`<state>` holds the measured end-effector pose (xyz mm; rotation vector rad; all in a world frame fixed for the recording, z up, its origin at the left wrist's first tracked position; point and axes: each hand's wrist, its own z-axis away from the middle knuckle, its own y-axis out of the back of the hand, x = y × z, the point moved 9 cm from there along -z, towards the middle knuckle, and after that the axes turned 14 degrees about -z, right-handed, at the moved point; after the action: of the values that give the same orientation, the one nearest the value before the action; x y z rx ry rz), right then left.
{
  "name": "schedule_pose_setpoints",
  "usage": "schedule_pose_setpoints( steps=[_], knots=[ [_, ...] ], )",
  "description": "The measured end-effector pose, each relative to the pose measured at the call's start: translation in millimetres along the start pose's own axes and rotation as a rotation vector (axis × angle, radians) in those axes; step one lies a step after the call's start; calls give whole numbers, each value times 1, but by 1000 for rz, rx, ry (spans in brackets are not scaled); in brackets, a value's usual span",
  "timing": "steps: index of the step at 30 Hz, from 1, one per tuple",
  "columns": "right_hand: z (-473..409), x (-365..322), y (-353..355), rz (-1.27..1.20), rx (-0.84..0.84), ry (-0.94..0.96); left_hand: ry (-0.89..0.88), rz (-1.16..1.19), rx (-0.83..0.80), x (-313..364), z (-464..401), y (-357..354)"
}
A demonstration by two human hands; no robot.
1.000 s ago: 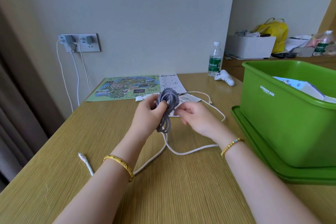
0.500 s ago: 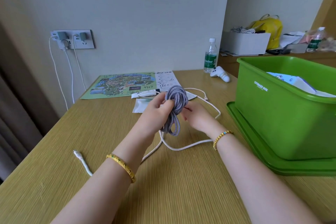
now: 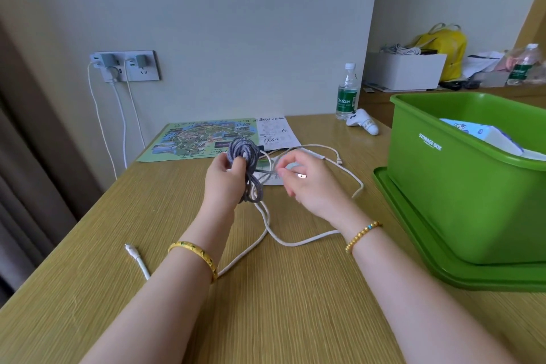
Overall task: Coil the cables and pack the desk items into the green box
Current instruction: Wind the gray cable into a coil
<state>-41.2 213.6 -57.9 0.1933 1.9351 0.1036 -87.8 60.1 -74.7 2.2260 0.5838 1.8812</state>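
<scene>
A: What differs in the right hand (image 3: 307, 186)?
B: It has drawn away to the right of the grey cable coil (image 3: 246, 168), now pinching the cable's free end, a taut strand spanning the gap.
A: And the left hand (image 3: 226, 177)?
B: Its grip has shifted; one strand now crosses the bundle's waist.

Looks like hotel room or bedroom: long wooden desk (image 3: 266, 304) against plain wall, wall socket panel (image 3: 127, 65) with chargers plugged in, brown curtain (image 3: 26, 186) at left, tourist map (image 3: 204, 140), yellow backpack (image 3: 443, 47) on side counter.
</scene>
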Motion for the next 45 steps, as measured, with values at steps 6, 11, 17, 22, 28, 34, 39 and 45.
schedule_pose_setpoints(
  steps=[6, 11, 17, 22, 28, 34, 39, 45],
  knots=[
    [8, -2, -19, -147, -152, -48, -78, -178, -25, 3, 0, -3],
    [5, -1, -12, -228, -83, -65, -28, -178, -209, 9, 9, -22],
    [4, 2, -1, -112, -15, -86, -72, -139, -291, 15, 17, -30],
    [3, 10, 10, -25, 52, -142, -222, -108, -275, 28, 26, -32],
    [4, 22, 18, 90, 51, -248, -408, -243, -258, 40, 36, -39],
    [9, 30, 17, 42, 4, -356, -435, -241, -249, 39, 38, -39],
    [12, 34, 16, 48, -18, -408, -311, -110, -378, 32, 39, -47],
    [11, 31, 14, -4, -7, -400, -336, -50, -291, 37, 39, -44]
  ],
)
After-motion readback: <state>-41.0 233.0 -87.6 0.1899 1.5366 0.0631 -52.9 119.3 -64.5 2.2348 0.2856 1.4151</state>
